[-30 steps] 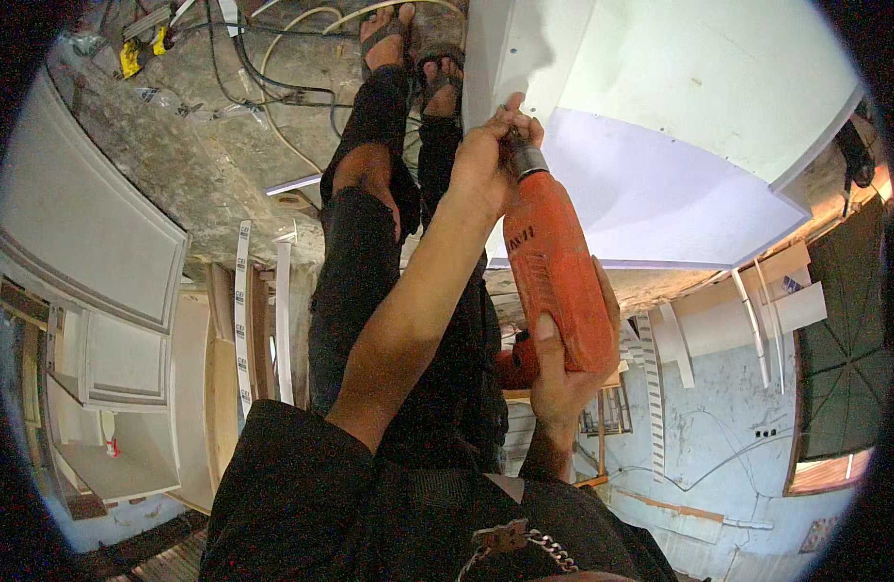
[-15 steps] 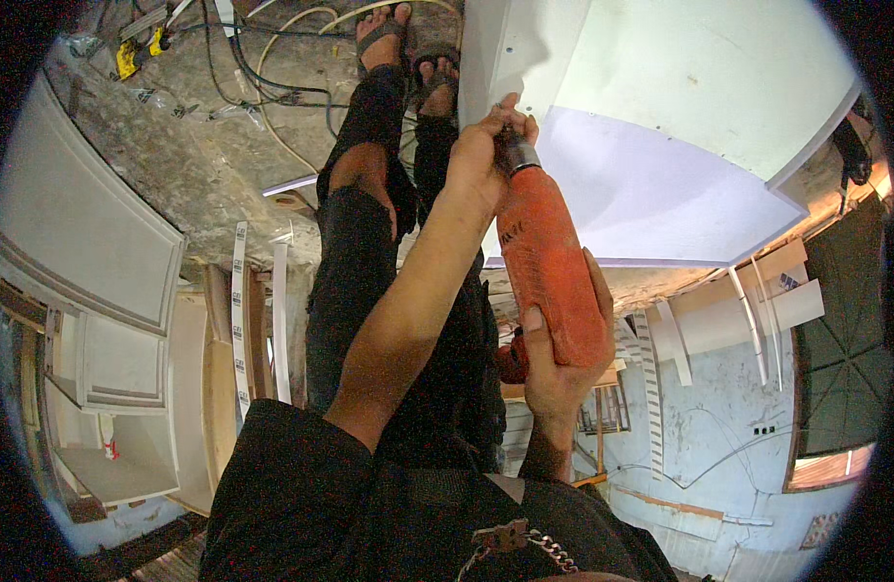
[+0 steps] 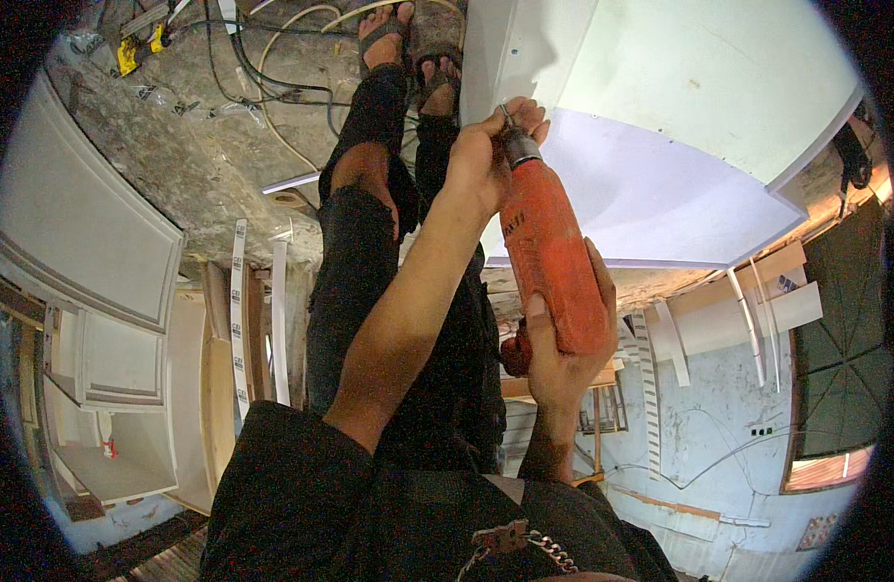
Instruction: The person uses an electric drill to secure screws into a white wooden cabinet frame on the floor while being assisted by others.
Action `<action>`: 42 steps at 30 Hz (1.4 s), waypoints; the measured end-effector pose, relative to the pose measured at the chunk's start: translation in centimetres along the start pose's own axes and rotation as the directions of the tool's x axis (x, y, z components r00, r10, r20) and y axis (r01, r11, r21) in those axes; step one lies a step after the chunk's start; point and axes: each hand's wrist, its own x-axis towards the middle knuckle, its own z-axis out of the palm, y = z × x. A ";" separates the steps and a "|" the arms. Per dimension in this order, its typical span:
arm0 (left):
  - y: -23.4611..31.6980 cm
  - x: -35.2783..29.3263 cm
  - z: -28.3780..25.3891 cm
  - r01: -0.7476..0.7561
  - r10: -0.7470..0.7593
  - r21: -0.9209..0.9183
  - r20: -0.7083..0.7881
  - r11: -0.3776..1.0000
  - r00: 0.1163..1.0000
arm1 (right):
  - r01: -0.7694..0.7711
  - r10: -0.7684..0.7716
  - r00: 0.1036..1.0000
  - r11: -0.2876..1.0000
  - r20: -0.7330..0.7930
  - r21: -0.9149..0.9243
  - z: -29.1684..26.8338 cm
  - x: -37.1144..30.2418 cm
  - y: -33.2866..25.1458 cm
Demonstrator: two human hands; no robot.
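A worn orange-red power drill [image 3: 554,247] is held in front of me, its nose pointing away toward a white panel. My right hand [image 3: 568,359] is wrapped round its rear end and grip, with the thumb along the near side. At the front, my left hand [image 3: 486,155] is closed about the dark metal chuck [image 3: 521,145], its fingers curling behind it. A thin bit or screw [image 3: 506,113] pokes out between those fingers; which of the two I cannot tell. Close beyond the fingertips lies the white panel [image 3: 515,58], with small screw heads in its surface.
A larger white and pale lilac board surface [image 3: 660,184] spreads to the right. Cables [image 3: 263,78] and a yellow-and-black tool [image 3: 142,50] lie on the rough floor at far left. White cabinet doors [image 3: 88,213] stand left; strips [image 3: 651,388] lean by the blue wall [image 3: 718,436].
The drill has turned slightly, and its rear has shifted a little toward the right. My left fingers have shifted at the chuck, so more of the chuck and the thin metal tip now show.
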 end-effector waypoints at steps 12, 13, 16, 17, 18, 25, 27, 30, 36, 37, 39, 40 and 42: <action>-0.4 0.8 -5.1 -0.672 0.742 0.686 0.291 0.278 0.604 | 0.003 -0.004 1.000 0.999 0.014 0.044 0.4 0.5 0.2; -0.2 1.0 -5.5 -0.654 0.741 0.752 0.488 -0.088 0.461 | 0.019 -0.020 1.000 0.998 0.022 0.055 0.5 0.5 0.3; -0.2 1.2 -5.5 -0.635 0.635 0.710 0.649 -0.305 0.420 | 0.016 -0.016 1.000 1.000 -0.021 0.001 0.7 0.5 0.3; -0.1 1.4 -5.6 -0.681 0.610 0.667 0.684 -0.303 0.400 | 0.022 -0.022 1.000 1.000 -0.013 -0.001 0.8 0.5 0.2; 0.0 1.5 -5.8 -0.684 0.617 0.675 0.671 -0.278 0.411 | 0.025 -0.024 1.000 0.999 -0.015 0.030 1.0 0.4 0.0; 0.9 2.0 -5.9 -0.667 0.590 0.678 0.687 -0.309 0.425 | 0.026 -0.026 1.000 1.000 0.004 -0.004 1.0 0.7 -0.5; 0.8 2.1 -6.0 -0.690 0.593 0.653 0.701 -0.310 0.396 | 0.021 -0.021 1.000 1.000 -0.005 0.008 1.1 0.8 -0.5; 0.4 2.1 -5.9 -0.684 0.629 0.680 0.659 -0.265 0.412 | 0.016 -0.016 1.000 1.000 -0.024 0.018 1.6 0.7 -0.7; 0.6 2.2 -5.9 -0.691 0.609 0.667 0.679 -0.277 0.411 | 0.015 -0.014 0.999 0.999 -0.036 0.030 1.6 0.8 -0.1; 0.4 2.3 -5.9 -0.694 0.608 0.666 0.679 -0.274 0.412 | 0.025 -0.023 0.999 0.999 -0.048 0.038 1.5 0.8 -0.1; 0.7 2.2 -6.1 -0.703 0.617 0.668 0.666 -0.244 0.419 | 0.022 -0.021 0.999 1.000 -0.041 0.020 1.9 0.7 -0.1; 0.7 2.1 -6.2 -0.701 0.617 0.669 0.666 -0.246 0.419 | 0.019 -0.019 0.999 1.000 -0.039 -0.002 2.0 0.6 -0.1; 0.6 2.0 -6.0 -0.709 0.624 0.670 0.656 -0.221 0.426 | 0.027 -0.028 0.999 0.999 -0.037 -0.031 2.0 0.7 0.0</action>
